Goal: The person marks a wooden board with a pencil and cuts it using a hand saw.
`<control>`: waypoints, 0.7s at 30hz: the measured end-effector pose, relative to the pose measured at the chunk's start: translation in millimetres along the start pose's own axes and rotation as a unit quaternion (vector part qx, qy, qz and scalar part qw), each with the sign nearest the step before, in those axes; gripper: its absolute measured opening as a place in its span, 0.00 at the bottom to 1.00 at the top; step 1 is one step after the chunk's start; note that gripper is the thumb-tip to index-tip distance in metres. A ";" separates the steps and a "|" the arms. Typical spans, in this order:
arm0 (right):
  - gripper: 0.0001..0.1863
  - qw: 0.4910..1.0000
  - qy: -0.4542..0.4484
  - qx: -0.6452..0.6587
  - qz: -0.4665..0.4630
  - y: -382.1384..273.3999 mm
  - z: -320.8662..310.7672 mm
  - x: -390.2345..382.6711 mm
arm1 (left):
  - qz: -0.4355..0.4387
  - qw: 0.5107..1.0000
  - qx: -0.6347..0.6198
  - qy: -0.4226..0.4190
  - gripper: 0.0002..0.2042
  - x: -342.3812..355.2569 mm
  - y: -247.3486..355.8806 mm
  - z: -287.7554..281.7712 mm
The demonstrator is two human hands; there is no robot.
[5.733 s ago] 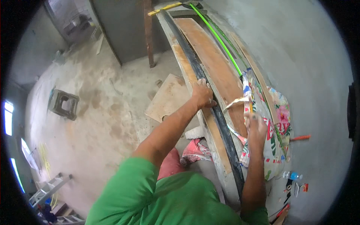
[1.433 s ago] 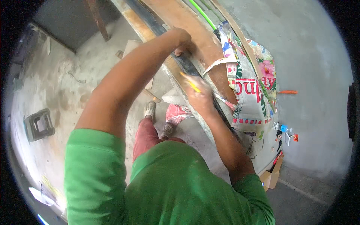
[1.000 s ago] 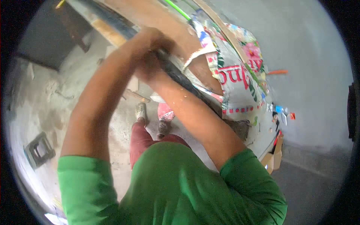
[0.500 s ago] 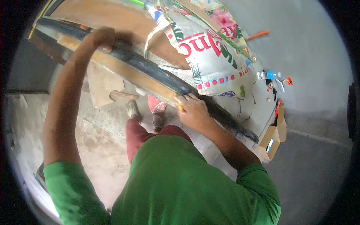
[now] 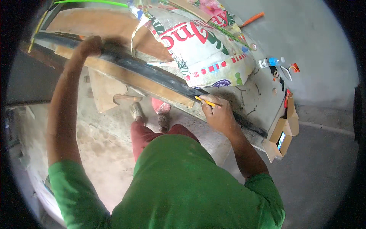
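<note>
My right hand [image 5: 220, 113] is closed round a yellow pencil [image 5: 206, 101]. The pencil points left, its end beside the long dark bar [image 5: 152, 76] and just past the end of a tan wooden strip [image 5: 133, 79]. Along the bar's near side lies that strip, running from upper left to the middle. Toward its far-left part, my left hand [image 5: 92, 45] is down at the dark bar and the strip. Its fingers are mostly hidden behind the back of the hand.
A printed white sack [image 5: 207, 57] lies behind the bar, with a brown board [image 5: 95, 23] to its left. Rightward are a green measuring strip [image 5: 230, 34], a blue-capped bottle [image 5: 271, 62], an orange-handled tool [image 5: 252, 19] and an open cardboard box [image 5: 280, 137]. A cut board [image 5: 103, 89] stands below.
My right hand has moved off the wooden strip's end to the right, and the pencil now shows plainly. My left hand stays at the bar. The whole view has shifted slightly.
</note>
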State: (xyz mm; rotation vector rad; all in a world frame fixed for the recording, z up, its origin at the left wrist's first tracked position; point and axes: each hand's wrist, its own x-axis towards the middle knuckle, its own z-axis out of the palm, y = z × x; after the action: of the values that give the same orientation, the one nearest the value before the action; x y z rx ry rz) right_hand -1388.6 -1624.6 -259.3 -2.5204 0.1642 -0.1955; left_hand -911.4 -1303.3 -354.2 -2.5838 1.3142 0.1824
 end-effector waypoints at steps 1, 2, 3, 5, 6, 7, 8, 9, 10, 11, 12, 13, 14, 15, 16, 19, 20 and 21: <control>0.13 1.000 0.002 0.000 0.002 2.6 2.1 1.4 | 0.003 1.000 0.001 0.000 0.13 2.3 6.8 -4.7; 0.13 1.000 0.007 0.008 -0.029 5.8 5.5 2.2 | -0.033 0.998 -0.050 -0.004 0.18 3.1 20.6 -15.1; 0.13 0.998 0.012 0.015 -0.062 7.1 9.1 3.5 | -0.069 0.992 -0.101 -0.008 0.22 2.7 33.5 -25.6; 0.14 0.997 -0.003 0.037 -0.060 1.0 19.1 8.6 | -0.064 0.992 -0.104 -0.041 0.26 -9.6 51.7 -53.2; 0.15 0.997 -0.017 0.055 -0.056 -2.3 25.1 11.4 | -0.055 0.990 -0.109 -0.072 0.31 -11.9 60.3 -63.1; 0.15 0.996 -0.021 0.059 -0.063 -4.8 34.6 15.3 | -0.064 0.989 -0.109 -0.074 0.31 -15.9 63.2 -64.6; 0.16 0.995 -0.024 0.057 -0.084 -4.8 45.8 19.7 | -0.048 0.990 -0.090 -0.100 0.34 -13.3 65.3 -64.1; 0.18 0.993 -0.027 0.055 -0.104 -6.1 54.3 24.2 | -0.030 0.989 -0.072 -0.127 0.38 -12.3 66.3 -63.5; 0.19 0.993 -0.037 0.046 -0.107 -9.4 57.8 27.9 | -0.061 0.988 -0.075 -0.122 0.38 -12.8 67.4 -65.5; 0.19 0.992 -0.037 0.047 -0.106 -9.7 62.7 30.2 | -0.062 0.988 -0.075 -0.123 0.38 -12.2 69.5 -67.4; 0.19 0.993 -0.046 0.006 -0.105 -8.5 67.7 31.6 | -0.059 0.988 -0.070 -0.127 0.39 -10.2 72.1 -69.4; 0.19 0.992 -0.054 -0.036 -0.105 -8.7 69.8 32.7 | -0.058 0.987 -0.065 -0.131 0.40 -10.0 71.5 -69.6; 0.19 0.992 -0.055 -0.036 -0.105 -9.0 68.1 31.9 | -0.058 0.987 -0.066 -0.132 0.40 -8.4 70.4 -70.5; 0.19 0.993 -0.064 -0.055 -0.086 -9.8 63.6 30.3 | -0.071 0.984 -0.072 -0.146 0.41 -5.1 69.5 -71.7; 0.18 0.992 -0.074 -0.076 -0.065 -9.0 58.2 25.6 | -0.081 0.980 -0.080 -0.160 0.41 -2.4 72.1 -73.2; 0.15 0.990 -0.070 -0.112 -0.049 3.1 33.0 2.2 | -0.088 0.975 -0.087 -0.182 0.43 0.0 72.6 -80.2; 0.13 0.989 -0.082 -0.115 -0.036 9.0 26.3 -7.5 | -0.073 0.978 -0.082 -0.175 0.42 1.0 70.5 -75.6; 0.13 0.989 -0.082 -0.117 -0.035 17.4 20.5 -16.9 | -0.072 0.978 -0.083 -0.174 0.42 0.0 67.9 -71.0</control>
State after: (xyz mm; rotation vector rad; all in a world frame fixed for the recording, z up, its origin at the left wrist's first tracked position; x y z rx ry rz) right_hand -1402.9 -1624.6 -287.7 -2.7628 0.0344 0.0059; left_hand -965.9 -1360.7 -296.1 -2.6097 1.0212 0.7115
